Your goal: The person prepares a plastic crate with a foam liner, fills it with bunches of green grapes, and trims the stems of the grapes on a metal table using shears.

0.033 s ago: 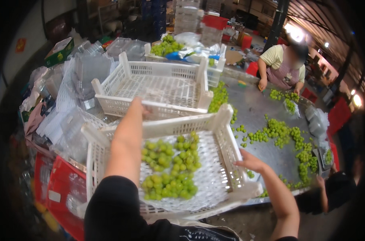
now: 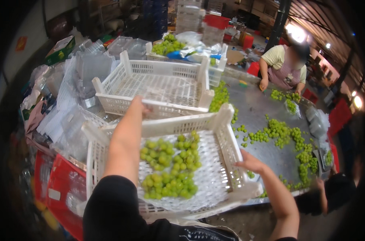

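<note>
White slatted plastic crate, frame centre, w/ green grapes inside. Right hand open, resting on its right rim; left hand grips far rim. Beyond: empty white crate, steel table w/ loose grapes, upper right.

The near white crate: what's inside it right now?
The near white crate holds loose green grapes piled left of centre on its mesh floor. The left forearm crosses over its left side, hiding that part, so grapes there cannot be ruled out.
</note>
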Motion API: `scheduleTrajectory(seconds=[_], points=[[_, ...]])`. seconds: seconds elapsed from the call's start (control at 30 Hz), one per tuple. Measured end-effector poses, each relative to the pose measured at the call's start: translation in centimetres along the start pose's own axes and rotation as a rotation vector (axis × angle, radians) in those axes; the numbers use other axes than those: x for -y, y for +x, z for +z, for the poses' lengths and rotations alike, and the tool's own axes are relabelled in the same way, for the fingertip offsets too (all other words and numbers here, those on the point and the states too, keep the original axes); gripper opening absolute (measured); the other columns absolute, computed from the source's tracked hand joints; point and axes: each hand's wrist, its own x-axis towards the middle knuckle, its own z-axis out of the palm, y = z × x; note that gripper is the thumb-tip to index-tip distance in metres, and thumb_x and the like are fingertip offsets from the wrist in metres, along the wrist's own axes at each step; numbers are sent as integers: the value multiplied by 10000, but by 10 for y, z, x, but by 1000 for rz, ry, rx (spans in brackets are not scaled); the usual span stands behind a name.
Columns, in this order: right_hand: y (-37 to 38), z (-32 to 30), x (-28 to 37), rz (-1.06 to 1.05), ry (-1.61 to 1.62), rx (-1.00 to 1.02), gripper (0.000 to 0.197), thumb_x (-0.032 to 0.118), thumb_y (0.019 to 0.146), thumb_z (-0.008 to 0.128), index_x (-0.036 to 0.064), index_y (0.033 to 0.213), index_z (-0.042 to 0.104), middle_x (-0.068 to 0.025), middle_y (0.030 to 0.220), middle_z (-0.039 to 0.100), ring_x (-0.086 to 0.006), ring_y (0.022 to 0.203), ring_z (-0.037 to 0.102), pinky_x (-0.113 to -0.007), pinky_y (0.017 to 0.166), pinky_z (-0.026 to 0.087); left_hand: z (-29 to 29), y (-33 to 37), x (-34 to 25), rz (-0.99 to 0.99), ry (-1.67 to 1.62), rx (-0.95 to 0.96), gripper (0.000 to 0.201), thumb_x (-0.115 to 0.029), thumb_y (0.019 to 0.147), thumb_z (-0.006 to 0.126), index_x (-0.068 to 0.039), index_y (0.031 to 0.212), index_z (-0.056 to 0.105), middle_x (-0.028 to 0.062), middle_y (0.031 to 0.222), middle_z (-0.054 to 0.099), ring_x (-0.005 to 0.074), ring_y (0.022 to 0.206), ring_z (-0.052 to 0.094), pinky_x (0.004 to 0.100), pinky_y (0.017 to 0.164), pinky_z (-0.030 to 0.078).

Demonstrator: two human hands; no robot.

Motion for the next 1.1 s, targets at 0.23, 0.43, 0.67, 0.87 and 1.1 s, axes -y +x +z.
scheduleTrajectory(seconds=[0.23,0.43,0.67,0.87,1.1], points=[[-4,23,0,-65,448,-67,675,-60,671,496,36,1323,346,-132,1175,503,-227,1079,487,-317,917,389,6,-12,-4,-16,15,21,408,-172,776,426,-12,1151,406,241,1145,466,478,1052,464,708,753,380],[-7,22,-13,-59,560,-73,710,-91,640,479,49,1325,358,-86,1139,526,-196,1034,502,-296,870,412,44,-51,3,226,1,82,451,-162,751,455,-20,1175,395,238,1179,449,474,1077,454,700,750,397],[2,32,4,-64,673,-13,694,-109,708,540,67,1348,334,-96,1195,507,-186,1102,477,-311,930,386,70,-123,-60,404,67,146,394,-147,705,517,-8,1063,428,193,1062,467,396,1025,450,612,706,458],[15,26,-17,-55,663,-88,652,-74,651,568,30,1282,442,-124,1228,493,-228,1133,459,-321,952,370,122,-217,-51,544,65,236,532,-11,690,455,102,1199,349,258,1200,439,385,1131,443,494,1001,353],[83,-11,51,-443,963,-361,644,195,825,575,18,1361,265,-147,1367,326,-231,1207,379,-342,1012,286,101,-263,-68,676,84,142,591,24,681,447,84,1251,301,261,1221,425,407,1131,443,522,1002,347]])
